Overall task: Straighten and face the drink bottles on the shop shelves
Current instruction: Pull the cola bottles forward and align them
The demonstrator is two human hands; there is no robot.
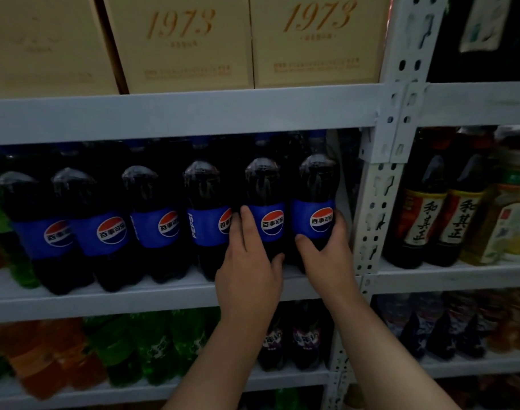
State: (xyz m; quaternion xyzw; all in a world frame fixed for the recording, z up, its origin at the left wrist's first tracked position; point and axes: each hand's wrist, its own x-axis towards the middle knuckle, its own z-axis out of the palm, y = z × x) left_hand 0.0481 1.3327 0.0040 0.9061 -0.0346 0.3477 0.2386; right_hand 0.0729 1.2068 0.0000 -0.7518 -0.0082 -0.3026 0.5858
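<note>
A row of dark cola bottles with blue labels stands on the middle shelf [134, 300]. My left hand [248, 270] grips the second bottle from the right [266, 184] low on its body, fingers wrapped round its left side. My right hand [326, 255] holds the rightmost bottle [317, 179] near its base, thumb in front and fingers behind. Both of these labels face forward with the round logo centred. The bottle to their left [204, 199] is turned, its logo off to the right. The other cola bottles [105, 226] stand further left.
Beige cartons [181, 42] fill the shelf above. A white perforated upright [377, 202] stands just right of my right hand, with tea bottles [424, 220] beyond it. Green bottles [152, 344] and orange bottles [48, 356] sit on the shelf below.
</note>
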